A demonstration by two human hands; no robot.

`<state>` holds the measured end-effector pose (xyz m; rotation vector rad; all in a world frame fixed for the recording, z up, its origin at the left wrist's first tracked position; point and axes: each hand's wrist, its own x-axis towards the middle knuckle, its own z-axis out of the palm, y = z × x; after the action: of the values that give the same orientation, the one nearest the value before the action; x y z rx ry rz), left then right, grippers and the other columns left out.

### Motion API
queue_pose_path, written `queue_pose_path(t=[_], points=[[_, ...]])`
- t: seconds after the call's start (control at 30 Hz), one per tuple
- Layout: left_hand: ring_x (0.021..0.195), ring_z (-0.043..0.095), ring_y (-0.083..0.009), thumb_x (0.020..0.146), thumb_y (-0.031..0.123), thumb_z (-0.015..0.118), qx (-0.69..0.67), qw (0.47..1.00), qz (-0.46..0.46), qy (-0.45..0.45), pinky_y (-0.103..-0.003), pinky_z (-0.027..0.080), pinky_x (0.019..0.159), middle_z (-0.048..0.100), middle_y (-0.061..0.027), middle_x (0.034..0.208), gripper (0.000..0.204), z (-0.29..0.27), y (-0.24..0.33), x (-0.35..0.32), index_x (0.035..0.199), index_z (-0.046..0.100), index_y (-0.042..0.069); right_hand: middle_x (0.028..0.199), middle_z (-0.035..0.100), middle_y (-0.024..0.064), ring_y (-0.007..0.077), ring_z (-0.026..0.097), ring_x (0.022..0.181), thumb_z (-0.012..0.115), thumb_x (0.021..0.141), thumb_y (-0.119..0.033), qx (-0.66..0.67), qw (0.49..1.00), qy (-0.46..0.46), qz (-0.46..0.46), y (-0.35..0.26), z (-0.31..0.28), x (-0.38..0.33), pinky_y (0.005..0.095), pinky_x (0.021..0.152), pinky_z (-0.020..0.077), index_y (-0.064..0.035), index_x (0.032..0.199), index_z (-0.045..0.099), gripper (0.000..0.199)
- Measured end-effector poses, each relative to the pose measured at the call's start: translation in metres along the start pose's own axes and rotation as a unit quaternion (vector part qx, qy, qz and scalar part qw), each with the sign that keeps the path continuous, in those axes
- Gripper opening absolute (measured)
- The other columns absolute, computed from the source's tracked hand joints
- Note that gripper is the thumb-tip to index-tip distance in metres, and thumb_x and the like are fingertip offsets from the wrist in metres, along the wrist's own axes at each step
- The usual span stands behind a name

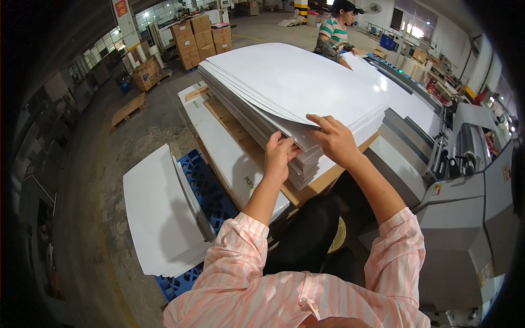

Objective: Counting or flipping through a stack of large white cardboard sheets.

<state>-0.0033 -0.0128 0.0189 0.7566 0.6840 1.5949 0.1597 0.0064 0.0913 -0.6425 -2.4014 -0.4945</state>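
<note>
A tall stack of large white paper sheets (pixel 295 82) lies before me, its near corner toward my body. At that corner the top sheets curl up, apart from those beneath. My right hand (pixel 338 143) pinches the raised corner, fingers over the upper face; its thumb is mostly hidden. Just left of it and lower, my left hand (pixel 279 157) has its fingers closed on the edges of sheets further down the stack. Layers under the left fingers are slightly uneven and stick out.
Left of me, a lower stack of white sheets (pixel 158 213) rests on a blue plastic pallet (pixel 199 175). A grey machine (pixel 459 202) with rollers stands close on my right. Across the stack, a person (pixel 334 35) handles a white sheet. Cardboard boxes (pixel 194 41) are piled farther back.
</note>
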Motion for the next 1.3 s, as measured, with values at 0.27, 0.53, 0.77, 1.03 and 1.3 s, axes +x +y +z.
queue_pose_path(t=[0.27, 0.53, 0.77, 1.03, 1.3], points=[[0.081, 0.058, -0.0187, 0.085, 0.015, 0.056, 0.020, 0.999, 0.011, 0.022, -0.030, 0.052, 0.064, 0.053, -0.0117, 0.096, 0.053, -0.002, -0.004, 0.004, 0.124, 0.028, -0.006, 0.119, 0.049, 0.0082, 0.0262, 0.046, 0.104, 0.061, 0.074, -0.013, 0.077, 0.994, 0.017, 0.076, -0.009, 0.003, -0.005, 0.0366, 0.086, 0.0374, -0.0075, 0.095, 0.064, 0.022], [0.079, 0.059, -0.0212, 0.084, 0.009, 0.050, -0.029, 0.999, 0.017, -0.011, -0.031, 0.053, 0.065, 0.054, -0.0134, 0.097, 0.043, -0.001, 0.000, 0.000, 0.120, 0.032, -0.006, 0.116, 0.052, 0.0084, 0.0261, 0.048, 0.103, 0.061, 0.076, -0.014, 0.004, 0.998, 0.043, 0.044, 0.000, 0.010, -0.007, 0.0363, 0.084, 0.0382, -0.0084, 0.098, 0.061, 0.023], [0.074, 0.060, -0.0226, 0.082, 0.004, 0.047, -0.008, 1.000, -0.012, 0.003, -0.034, 0.054, 0.062, 0.054, -0.0128, 0.093, 0.036, -0.001, 0.005, 0.005, 0.115, 0.037, -0.005, 0.114, 0.052, 0.0077, 0.0257, 0.049, 0.100, 0.060, 0.077, -0.013, 0.008, 0.997, 0.047, 0.064, -0.001, 0.011, -0.008, 0.0358, 0.081, 0.0387, -0.0101, 0.098, 0.060, 0.021], [0.073, 0.057, -0.0195, 0.082, 0.007, 0.053, 0.020, 0.996, 0.024, 0.085, -0.032, 0.052, 0.060, 0.051, -0.0123, 0.094, 0.054, 0.018, 0.006, -0.007, 0.126, 0.022, 0.002, 0.115, 0.052, 0.0073, 0.0254, 0.049, 0.099, 0.060, 0.076, -0.010, 0.026, 0.994, 0.055, 0.093, -0.001, 0.008, -0.005, 0.0349, 0.080, 0.0395, -0.0104, 0.098, 0.060, 0.022], [0.066, 0.054, -0.0114, 0.087, 0.022, 0.053, 0.035, 0.999, -0.008, 0.023, -0.024, 0.047, 0.062, 0.055, -0.0036, 0.075, 0.021, 0.015, 0.008, -0.009, 0.084, 0.057, 0.002, 0.120, 0.047, 0.0113, 0.0308, 0.046, 0.103, 0.061, 0.075, -0.015, 0.071, 0.987, 0.068, 0.127, 0.007, 0.013, 0.005, 0.0384, 0.084, 0.0407, -0.0118, 0.100, 0.062, 0.025]])
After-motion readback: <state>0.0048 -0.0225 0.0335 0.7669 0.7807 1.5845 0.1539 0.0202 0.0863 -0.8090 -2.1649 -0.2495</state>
